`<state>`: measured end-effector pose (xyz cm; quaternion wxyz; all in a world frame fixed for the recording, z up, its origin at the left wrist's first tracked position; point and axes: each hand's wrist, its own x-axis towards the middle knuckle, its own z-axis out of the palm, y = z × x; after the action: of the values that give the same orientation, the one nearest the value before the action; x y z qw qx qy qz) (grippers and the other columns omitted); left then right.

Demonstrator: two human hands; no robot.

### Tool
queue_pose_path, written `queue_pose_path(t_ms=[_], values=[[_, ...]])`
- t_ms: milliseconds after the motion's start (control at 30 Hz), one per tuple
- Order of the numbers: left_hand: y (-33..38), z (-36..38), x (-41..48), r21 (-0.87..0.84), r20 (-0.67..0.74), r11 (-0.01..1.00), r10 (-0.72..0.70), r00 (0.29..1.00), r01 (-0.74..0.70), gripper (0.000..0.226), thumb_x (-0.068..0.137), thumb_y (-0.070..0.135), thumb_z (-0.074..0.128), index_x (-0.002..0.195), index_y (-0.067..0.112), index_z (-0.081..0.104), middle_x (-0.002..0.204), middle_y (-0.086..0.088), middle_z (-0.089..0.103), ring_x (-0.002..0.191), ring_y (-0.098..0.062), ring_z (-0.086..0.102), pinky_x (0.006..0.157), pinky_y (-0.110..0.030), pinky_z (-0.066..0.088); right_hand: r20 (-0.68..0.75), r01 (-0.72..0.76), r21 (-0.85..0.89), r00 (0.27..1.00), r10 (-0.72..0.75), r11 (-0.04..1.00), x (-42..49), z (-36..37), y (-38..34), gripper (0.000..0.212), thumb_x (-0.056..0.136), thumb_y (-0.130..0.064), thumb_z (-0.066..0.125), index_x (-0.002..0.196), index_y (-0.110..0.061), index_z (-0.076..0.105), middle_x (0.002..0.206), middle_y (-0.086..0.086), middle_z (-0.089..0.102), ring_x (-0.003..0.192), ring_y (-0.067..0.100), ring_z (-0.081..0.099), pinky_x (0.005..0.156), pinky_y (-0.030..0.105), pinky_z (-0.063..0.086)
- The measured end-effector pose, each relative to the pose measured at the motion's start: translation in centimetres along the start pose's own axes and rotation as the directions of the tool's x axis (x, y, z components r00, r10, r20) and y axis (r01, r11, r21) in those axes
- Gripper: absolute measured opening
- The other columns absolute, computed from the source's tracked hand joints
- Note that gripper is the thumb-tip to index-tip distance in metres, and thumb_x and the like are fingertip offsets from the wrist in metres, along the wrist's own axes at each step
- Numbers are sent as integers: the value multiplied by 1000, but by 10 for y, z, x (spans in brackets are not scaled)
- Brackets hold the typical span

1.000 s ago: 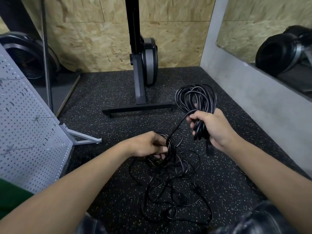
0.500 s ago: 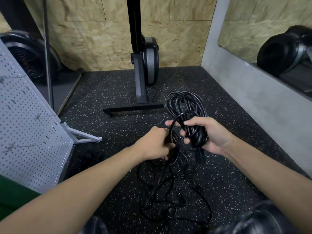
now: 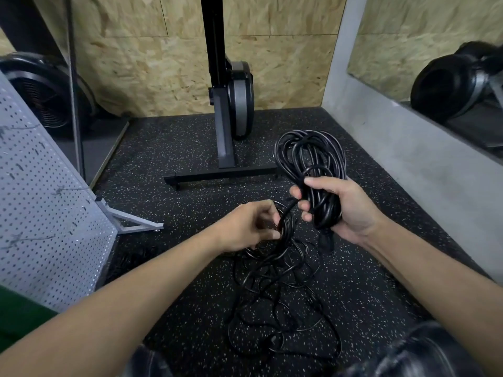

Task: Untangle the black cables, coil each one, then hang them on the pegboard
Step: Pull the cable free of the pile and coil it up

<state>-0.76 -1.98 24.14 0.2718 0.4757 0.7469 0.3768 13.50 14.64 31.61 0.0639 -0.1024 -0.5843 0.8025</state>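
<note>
Head view. Right fingers (image 3: 304, 205) are curled round a thick bunch of black loops, with the thumb laid over the top. The coil (image 3: 310, 156) stands up above the right hand (image 3: 353, 213), its lower end bunched in the palm and hanging a little below it.

Left fingers (image 3: 275, 234) pinch a few thinner strands just below and left of that bunch. The left hand (image 3: 245, 227) is knuckles up, close beside the right; whether the two touch I cannot tell. One strand (image 3: 289, 210) runs from the left pinch up into the right grip.

Below both hands the tangle (image 3: 275, 284) lies on the speckled floor (image 3: 177, 148), loose loops crossing one another and reaching toward the near edge of the frame. Which line belongs to which cable I cannot tell.

The pegboard (image 3: 49, 213) leans at the left on a grey metal foot, well apart from the hands. A black machine stand (image 3: 226, 131) sits behind, against the chipboard wall.

Judgement: coiling is in hand, one cable part wound and its tail buried in the heap. Hanging is not yet begun for it.

The next move calls for the left hand to draw slack out of the tangle and lay another loop, matched to the others, into the right grip. Crossed strands look likely to snag, so work each crossing loose rather than tug.
</note>
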Motion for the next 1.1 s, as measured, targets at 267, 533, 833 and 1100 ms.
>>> queue_pose_path(t_ms=[267, 533, 833, 1100], values=[[-15, 11, -1, 209, 66, 970, -139, 988, 122, 31, 96, 12, 75, 127, 14, 71, 102, 12, 76, 77, 14, 64, 70, -3, 45, 49, 46, 69, 998, -49, 997, -6, -1, -16, 21, 87, -16, 61, 104, -5, 55, 86, 7, 61, 64, 15, 53, 52, 25, 49], [-6, 20, -5, 233, 140, 957, -210, 968, 174, 15, 98, 12, 71, 108, 23, 69, 89, 15, 68, 73, -9, 71, 68, -21, 53, -57, 50, 49, 997, -47, 998, -2, 1, -10, 22, 83, -20, 63, 100, -6, 59, 86, 8, 63, 66, 16, 54, 52, 26, 49], [-3, 13, -8, 82, 243, 966, -258, 935, 245, 15, 91, 36, 80, 101, 30, 71, 99, 17, 71, 91, -4, 65, 91, -26, 46, -196, 68, -47, 978, -76, 997, 8, -6, 3, 9, 98, -11, 58, 94, -5, 64, 87, 13, 64, 65, 19, 56, 53, 30, 49], [0, 23, -6, 115, 229, 972, -225, 947, 204, 32, 97, 26, 75, 123, 19, 59, 112, 4, 70, 106, -17, 66, 92, -26, 51, -240, 88, -153, 963, -123, 984, 15, -16, 4, 13, 99, -10, 59, 102, 2, 65, 87, 15, 64, 65, 20, 56, 54, 33, 49]])
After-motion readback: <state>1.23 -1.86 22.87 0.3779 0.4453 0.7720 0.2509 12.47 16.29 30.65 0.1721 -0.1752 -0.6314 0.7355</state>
